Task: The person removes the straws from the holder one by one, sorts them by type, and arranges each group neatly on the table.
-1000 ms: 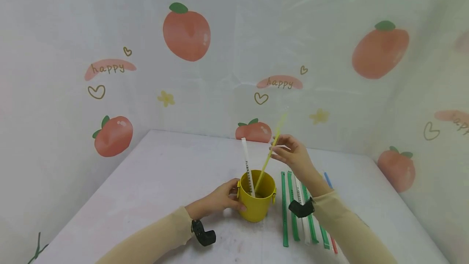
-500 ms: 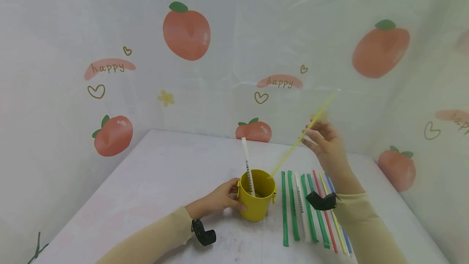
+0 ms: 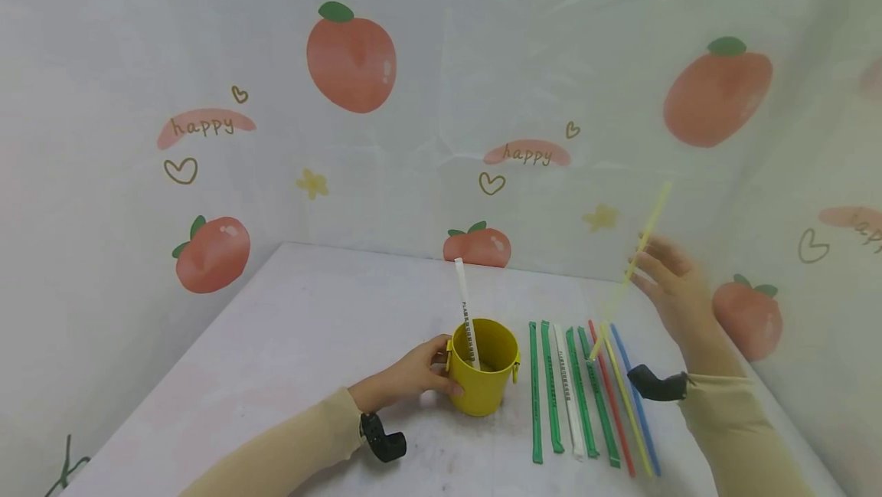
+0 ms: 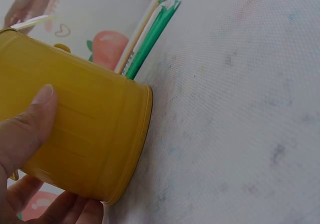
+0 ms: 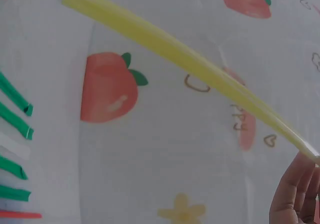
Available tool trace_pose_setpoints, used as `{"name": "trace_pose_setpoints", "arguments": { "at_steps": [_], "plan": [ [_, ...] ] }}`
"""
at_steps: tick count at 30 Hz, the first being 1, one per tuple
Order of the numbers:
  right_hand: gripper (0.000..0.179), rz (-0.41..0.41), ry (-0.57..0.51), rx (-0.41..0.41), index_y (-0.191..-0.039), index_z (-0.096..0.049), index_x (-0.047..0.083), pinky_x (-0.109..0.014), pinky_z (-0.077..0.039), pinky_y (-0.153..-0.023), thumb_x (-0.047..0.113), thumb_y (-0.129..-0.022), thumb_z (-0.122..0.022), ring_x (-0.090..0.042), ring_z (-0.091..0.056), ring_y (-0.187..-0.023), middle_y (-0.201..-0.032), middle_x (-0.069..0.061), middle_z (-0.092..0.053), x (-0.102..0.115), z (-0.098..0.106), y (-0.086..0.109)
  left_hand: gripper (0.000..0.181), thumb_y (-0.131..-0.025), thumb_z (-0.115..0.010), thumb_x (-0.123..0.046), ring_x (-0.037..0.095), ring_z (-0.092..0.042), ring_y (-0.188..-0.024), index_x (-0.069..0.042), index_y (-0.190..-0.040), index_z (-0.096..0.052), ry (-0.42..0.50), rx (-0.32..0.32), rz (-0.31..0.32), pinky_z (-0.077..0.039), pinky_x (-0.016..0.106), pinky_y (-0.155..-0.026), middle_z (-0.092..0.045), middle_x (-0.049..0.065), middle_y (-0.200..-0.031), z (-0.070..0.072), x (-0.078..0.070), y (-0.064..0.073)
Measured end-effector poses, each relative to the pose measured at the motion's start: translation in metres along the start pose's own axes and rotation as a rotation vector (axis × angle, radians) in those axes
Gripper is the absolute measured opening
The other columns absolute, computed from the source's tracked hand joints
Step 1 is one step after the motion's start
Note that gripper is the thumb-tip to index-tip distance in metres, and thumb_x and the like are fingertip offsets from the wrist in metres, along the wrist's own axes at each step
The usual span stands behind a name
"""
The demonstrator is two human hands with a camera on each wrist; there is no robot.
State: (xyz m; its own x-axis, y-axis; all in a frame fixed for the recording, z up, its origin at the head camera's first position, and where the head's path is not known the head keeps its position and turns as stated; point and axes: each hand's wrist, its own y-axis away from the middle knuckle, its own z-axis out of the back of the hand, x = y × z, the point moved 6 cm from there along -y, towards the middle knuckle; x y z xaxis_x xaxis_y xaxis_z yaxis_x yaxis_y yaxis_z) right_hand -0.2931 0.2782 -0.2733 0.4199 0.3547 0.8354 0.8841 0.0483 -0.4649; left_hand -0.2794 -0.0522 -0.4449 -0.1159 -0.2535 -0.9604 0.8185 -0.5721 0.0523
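Observation:
My left hand (image 3: 408, 374) grips the yellow bucket (image 3: 480, 396) from its left side, thumb on the near wall and fingers around the far side. One white paper-wrapped straw (image 3: 462, 290) with black print leans upright inside it. In the air at the right, my right hand (image 3: 678, 290) pinches a yellow straw (image 3: 649, 235) in clear wrapping near its upper half. That straw slants down to the left, its lower end overlapping the row of straws in the head view. The right wrist view shows the yellow straw (image 5: 175, 54) running from the fingertips (image 5: 305, 156) to the upper left.
Right of the bucket, straws lie side by side on the white table (image 3: 344, 298): several green ones (image 3: 536, 397), a white one (image 3: 568, 397), a red one (image 3: 617, 416), a yellow one (image 3: 637, 420) and a blue one (image 3: 641, 409). A printed curtain (image 3: 413, 145) stands behind.
The yellow straw, inside the bucket a second ago, has been lifted out and carried right by my right hand, over the straw row. My left hand and the bucket stay put.

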Motion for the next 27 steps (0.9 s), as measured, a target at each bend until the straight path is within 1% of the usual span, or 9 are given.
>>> {"name": "trace_pose_setpoints", "arguments": {
  "at_steps": [2,5,11,15,17,19,23,25,27],
  "plan": [
    [0.032,-0.016,0.001,-0.003,-0.111,-0.062,0.006,-0.024,-0.052,-0.083,-0.012,-0.092,-0.042,-0.012,-0.059,-0.091,-0.099,-0.002,-0.060,-0.002,0.009,0.002,0.065,-0.074,-0.078,-0.016,0.021,-0.048,-0.116,-0.014,-0.129,-0.044,0.000,0.000,0.002,-0.040,0.041,-0.101,-0.051,-0.002,-0.123,0.000,0.000,0.000],
    [0.032,-0.037,0.036,-0.017,-0.108,-0.063,0.007,-0.023,-0.052,-0.081,-0.012,-0.091,-0.044,-0.011,-0.060,-0.089,-0.096,-0.001,-0.061,-0.006,0.023,0.006,0.066,-0.074,-0.078,-0.016,0.020,-0.048,-0.116,-0.014,-0.130,-0.044,-0.001,0.003,-0.001,-0.039,0.041,-0.101,-0.050,-0.002,-0.124,0.000,0.000,0.000],
    [0.033,-0.095,0.196,-0.012,-0.108,-0.062,0.013,-0.021,-0.053,-0.076,-0.011,-0.090,-0.048,-0.009,-0.062,-0.084,-0.092,0.000,-0.061,-0.020,0.052,0.014,0.066,-0.074,-0.078,-0.016,0.021,-0.047,-0.117,-0.014,-0.130,-0.043,-0.004,0.002,-0.002,-0.039,0.040,-0.102,-0.050,-0.002,-0.125,-0.001,0.000,0.001],
    [0.034,-0.148,0.255,-0.003,-0.107,-0.062,0.016,-0.021,-0.054,-0.074,-0.011,-0.089,-0.050,-0.008,-0.063,-0.083,-0.091,0.001,-0.062,-0.029,0.068,0.021,0.066,-0.074,-0.078,-0.015,0.021,-0.047,-0.117,-0.013,-0.130,-0.043,-0.006,0.001,-0.001,-0.039,0.040,-0.102,-0.050,-0.002,-0.124,-0.001,-0.001,0.001],
    [0.032,-0.179,0.297,-0.004,-0.109,-0.060,0.016,-0.021,-0.054,-0.073,-0.008,-0.089,-0.051,-0.007,-0.063,-0.083,-0.091,0.003,-0.062,-0.032,0.076,0.026,0.066,-0.074,-0.078,-0.015,0.021,-0.047,-0.116,-0.014,-0.130,-0.043,-0.009,-0.002,0.000,-0.040,0.040,-0.101,-0.050,-0.002,-0.124,-0.001,0.000,0.001],
    [0.028,-0.219,0.362,-0.004,-0.110,-0.057,0.016,-0.019,-0.054,-0.072,-0.004,-0.090,-0.053,-0.006,-0.063,-0.083,-0.091,0.005,-0.061,-0.037,0.083,0.030,0.066,-0.074,-0.078,-0.015,0.020,-0.047,-0.115,-0.014,-0.130,-0.043,-0.008,-0.003,0.001,-0.040,0.040,-0.101,-0.051,-0.002,-0.123,-0.001,0.000,0.001],
    [0.025,-0.297,0.537,0.009,-0.116,-0.049,0.009,-0.017,-0.053,-0.072,0.006,-0.092,-0.055,-0.003,-0.060,-0.084,-0.093,0.008,-0.059,-0.046,0.096,0.039,0.065,-0.074,-0.078,-0.016,0.020,-0.048,-0.114,-0.016,-0.129,-0.044,-0.008,-0.006,0.004,-0.040,0.040,-0.101,-0.051,-0.003,-0.121,0.000,0.000,0.001],
    [0.029,-0.330,0.613,0.014,-0.118,-0.045,0.001,-0.017,-0.053,-0.072,0.009,-0.092,-0.055,-0.002,-0.060,-0.083,-0.092,0.009,-0.059,-0.051,0.102,0.043,0.065,-0.074,-0.078,-0.015,0.020,-0.048,-0.115,-0.015,-0.129,-0.044,-0.009,-0.004,0.004,-0.040,0.040,-0.101,-0.051,-0.003,-0.121,0.000,0.000,0.001],
    [0.038,-0.362,0.675,0.010,-0.121,-0.040,-0.009,-0.018,-0.053,-0.071,0.010,-0.092,-0.055,-0.001,-0.059,-0.082,-0.091,0.009,-0.059,-0.056,0.107,0.047,0.064,-0.074,-0.078,-0.015,0.020,-0.048,-0.115,-0.015,-0.129,-0.044,-0.009,-0.003,0.005,-0.040,0.040,-0.101,-0.051,-0.002,-0.121,-0.001,-0.001,0.001]
  ]
}}
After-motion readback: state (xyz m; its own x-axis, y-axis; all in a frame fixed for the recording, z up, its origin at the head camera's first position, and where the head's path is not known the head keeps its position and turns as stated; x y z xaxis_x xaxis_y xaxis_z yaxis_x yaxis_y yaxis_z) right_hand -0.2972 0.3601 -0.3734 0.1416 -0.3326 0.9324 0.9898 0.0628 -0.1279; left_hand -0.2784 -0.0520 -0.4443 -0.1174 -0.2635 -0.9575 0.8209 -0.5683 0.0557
